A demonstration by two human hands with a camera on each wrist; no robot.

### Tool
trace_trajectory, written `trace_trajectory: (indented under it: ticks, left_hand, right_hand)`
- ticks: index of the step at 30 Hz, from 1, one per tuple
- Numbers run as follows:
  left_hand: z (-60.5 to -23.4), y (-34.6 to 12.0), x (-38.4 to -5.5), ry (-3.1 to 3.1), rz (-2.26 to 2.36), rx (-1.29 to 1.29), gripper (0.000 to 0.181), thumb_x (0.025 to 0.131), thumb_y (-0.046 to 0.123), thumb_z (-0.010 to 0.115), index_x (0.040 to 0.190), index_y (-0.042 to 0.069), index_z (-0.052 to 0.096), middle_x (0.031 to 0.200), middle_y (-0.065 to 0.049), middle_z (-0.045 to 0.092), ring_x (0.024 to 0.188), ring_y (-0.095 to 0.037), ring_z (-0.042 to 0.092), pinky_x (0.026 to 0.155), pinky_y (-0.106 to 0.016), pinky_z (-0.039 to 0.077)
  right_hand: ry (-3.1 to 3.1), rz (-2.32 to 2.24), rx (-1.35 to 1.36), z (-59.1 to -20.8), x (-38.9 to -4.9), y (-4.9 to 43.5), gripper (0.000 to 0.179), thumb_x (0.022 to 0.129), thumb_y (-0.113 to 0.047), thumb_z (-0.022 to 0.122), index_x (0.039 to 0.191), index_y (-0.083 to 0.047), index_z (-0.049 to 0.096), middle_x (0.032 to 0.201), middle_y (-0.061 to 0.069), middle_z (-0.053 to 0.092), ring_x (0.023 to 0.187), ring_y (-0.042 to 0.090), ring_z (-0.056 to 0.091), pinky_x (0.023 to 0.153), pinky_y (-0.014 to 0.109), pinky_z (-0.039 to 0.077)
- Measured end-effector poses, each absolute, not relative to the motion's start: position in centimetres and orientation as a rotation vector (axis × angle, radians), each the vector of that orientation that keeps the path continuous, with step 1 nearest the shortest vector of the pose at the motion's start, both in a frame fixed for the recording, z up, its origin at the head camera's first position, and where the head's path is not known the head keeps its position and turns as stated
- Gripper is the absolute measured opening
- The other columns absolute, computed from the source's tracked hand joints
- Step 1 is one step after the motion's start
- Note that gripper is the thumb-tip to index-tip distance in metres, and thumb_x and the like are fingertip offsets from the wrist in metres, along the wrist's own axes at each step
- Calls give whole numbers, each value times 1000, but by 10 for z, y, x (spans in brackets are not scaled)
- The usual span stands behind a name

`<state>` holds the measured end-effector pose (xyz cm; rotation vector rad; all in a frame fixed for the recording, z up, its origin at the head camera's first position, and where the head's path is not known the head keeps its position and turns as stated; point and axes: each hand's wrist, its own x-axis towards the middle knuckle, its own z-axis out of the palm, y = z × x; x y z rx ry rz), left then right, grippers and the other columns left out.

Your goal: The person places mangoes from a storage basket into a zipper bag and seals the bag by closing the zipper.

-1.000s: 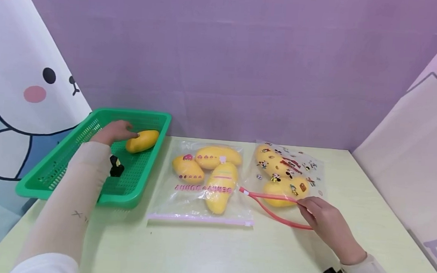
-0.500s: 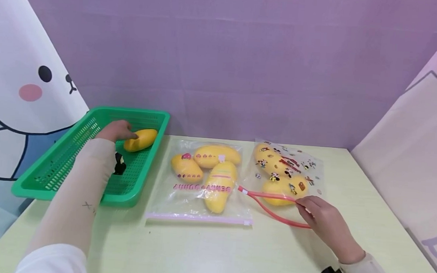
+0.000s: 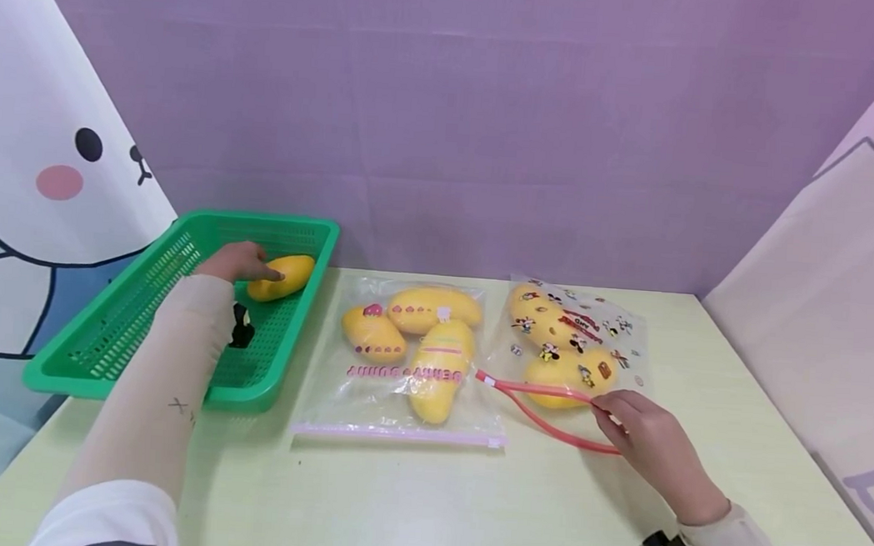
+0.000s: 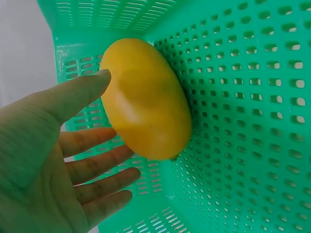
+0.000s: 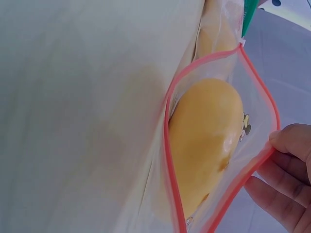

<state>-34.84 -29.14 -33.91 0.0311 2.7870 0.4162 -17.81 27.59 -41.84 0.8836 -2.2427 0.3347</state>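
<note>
In the green basket (image 3: 265,379) at the left lies one yellow mango (image 4: 146,102). My left hand (image 4: 58,141) reaches down beside it, thumb and fingers spread and only slightly bent. The thumb tip and index fingertip meet the mango's near side, without closing round it. At the right, my right hand (image 3: 659,445) pinches the upper red zip edge (image 5: 277,121) of a clear zip bag (image 3: 632,339) printed with small cartoon figures. Its mouth stands apart, and a mango (image 5: 206,141) shows inside. The head view shows yellow mangoes (image 3: 562,377) through the printed film.
Between basket and printed bag, a second clear zip bag (image 3: 324,404) lies flat with three mangoes (image 3: 438,311) and a pale purple zip strip (image 3: 397,435). The light table (image 3: 362,511) backs onto a purple cloth wall (image 3: 446,123).
The view has shifted slightly. My left hand stays beside the mango, its thumb a little further over it. My right hand keeps its pinch on the red zip edge.
</note>
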Motion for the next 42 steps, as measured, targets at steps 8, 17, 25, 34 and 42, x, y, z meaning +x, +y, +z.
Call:
trace_trajectory:
  ticks: [8, 17, 25, 34, 42]
  left_hand:
    - [-344, -295, -352, 2780, 417, 41, 73, 93, 40, 52, 137, -15, 33, 139, -37, 30, 125, -54, 30, 99, -61, 33]
    - [-344, -292, -353, 2769, 413, 65, 71, 93, 38, 53, 136, -15, 35, 138, -36, 32, 125, -53, 31, 99, -60, 34]
    - [-343, -290, -350, 2757, 447, 95, 68, 93, 33, 53, 135, -16, 34, 138, -37, 32, 125, -53, 32, 99, -60, 33]
    - [-346, -294, -351, 2748, 464, 114, 69, 92, 30, 55, 136, -17, 31, 137, -37, 31, 124, -53, 31, 100, -61, 31]
    - [-356, -300, -358, 2729, 474, 130, 73, 91, 31, 57, 138, -17, 27, 139, -38, 27, 125, -54, 29, 100, -62, 30]
  right_hand:
    - [-2244, 332, 882, -419, -178, 276, 59, 99, -43, 30, 80, -3, 69, 75, 5, 67, 63, 15, 63, 54, 27, 52]
    - [-2252, 332, 874, -420, -175, 278, 60, 99, -44, 30, 79, -3, 69, 74, 5, 67, 63, 15, 63, 54, 26, 52]
    - [-2265, 336, 859, -420, -172, 279, 60, 99, -45, 30, 79, -3, 68, 74, 4, 67, 61, 13, 61, 53, 24, 51]
    - [-2262, 352, 861, -423, -172, 283, 58, 99, -45, 31, 77, -5, 67, 72, 2, 67, 59, 10, 59, 52, 19, 49]
    - [-2294, 345, 842, -425, -171, 286, 60, 98, -46, 30, 75, -6, 67, 71, 1, 66, 58, 9, 58, 52, 19, 48]
